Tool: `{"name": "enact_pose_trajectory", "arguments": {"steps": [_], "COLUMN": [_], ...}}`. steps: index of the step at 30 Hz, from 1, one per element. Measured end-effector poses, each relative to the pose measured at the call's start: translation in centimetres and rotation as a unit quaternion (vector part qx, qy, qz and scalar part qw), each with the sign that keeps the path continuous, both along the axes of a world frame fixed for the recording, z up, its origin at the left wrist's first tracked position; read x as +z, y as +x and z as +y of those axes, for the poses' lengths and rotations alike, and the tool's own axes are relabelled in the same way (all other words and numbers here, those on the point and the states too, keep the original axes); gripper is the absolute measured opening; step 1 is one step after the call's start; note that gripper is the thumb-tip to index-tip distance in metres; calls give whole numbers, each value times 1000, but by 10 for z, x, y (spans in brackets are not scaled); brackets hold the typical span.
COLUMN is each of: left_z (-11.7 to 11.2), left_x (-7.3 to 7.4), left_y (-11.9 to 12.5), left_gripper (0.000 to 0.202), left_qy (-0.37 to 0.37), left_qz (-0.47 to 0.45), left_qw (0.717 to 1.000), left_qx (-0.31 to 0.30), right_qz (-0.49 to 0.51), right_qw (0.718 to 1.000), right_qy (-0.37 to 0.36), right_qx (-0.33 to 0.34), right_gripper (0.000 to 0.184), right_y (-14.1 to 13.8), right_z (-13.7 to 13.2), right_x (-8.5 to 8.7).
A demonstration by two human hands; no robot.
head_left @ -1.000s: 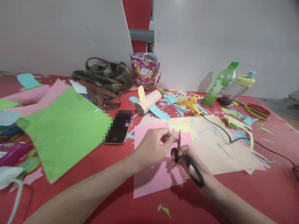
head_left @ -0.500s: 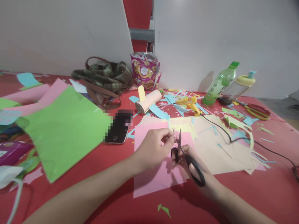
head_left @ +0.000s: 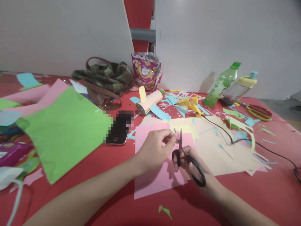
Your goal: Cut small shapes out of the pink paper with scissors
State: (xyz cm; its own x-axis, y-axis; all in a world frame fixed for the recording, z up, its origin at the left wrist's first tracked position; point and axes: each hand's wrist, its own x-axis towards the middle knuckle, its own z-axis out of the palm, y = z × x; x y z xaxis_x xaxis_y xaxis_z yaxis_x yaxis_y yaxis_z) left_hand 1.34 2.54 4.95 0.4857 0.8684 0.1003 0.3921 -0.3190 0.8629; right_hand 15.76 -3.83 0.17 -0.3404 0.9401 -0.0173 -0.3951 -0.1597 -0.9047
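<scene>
With right hand point(head_left: 198, 158) curled round black scissors point(head_left: 189, 158), blades slightly parted; with left hand point(head_left: 158, 146) pinched just beside the blades, on something too small to tell. Seemingly at fine snipping, above pink paper point(head_left: 152, 182). Calls for fingertips clear of blades. Roomier on near red table point(head_left: 117, 204); hemmed in beyond by phone point(head_left: 119, 128) and glue gun point(head_left: 190, 103).

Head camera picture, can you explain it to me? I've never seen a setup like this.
There's no machine: a camera on a person's head looks forward and down at their two bare hands. The right hand holds scissors, blades apart. The left hand has its fingers pinched beside the blades; anything between them is too small to make out. Pink paper lies below on a red table, with green paper, a phone, a paper tube and a bottle around.
</scene>
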Motion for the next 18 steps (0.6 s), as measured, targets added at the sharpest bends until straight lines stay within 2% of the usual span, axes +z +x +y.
{"name": "enact_pose_trajectory", "arguments": {"steps": [18], "left_z": [5], "left_x": [10], "left_y": [-4], "left_gripper": [24], "left_qy": [22], "left_qz": [42], "left_qw": [999], "left_qx": [-20], "right_qz": [-17], "right_qw": [1000], "right_qy": [5], "right_qx": [2], "right_gripper": [22], "right_y": [1], "right_z": [0], "right_x": [0]}}
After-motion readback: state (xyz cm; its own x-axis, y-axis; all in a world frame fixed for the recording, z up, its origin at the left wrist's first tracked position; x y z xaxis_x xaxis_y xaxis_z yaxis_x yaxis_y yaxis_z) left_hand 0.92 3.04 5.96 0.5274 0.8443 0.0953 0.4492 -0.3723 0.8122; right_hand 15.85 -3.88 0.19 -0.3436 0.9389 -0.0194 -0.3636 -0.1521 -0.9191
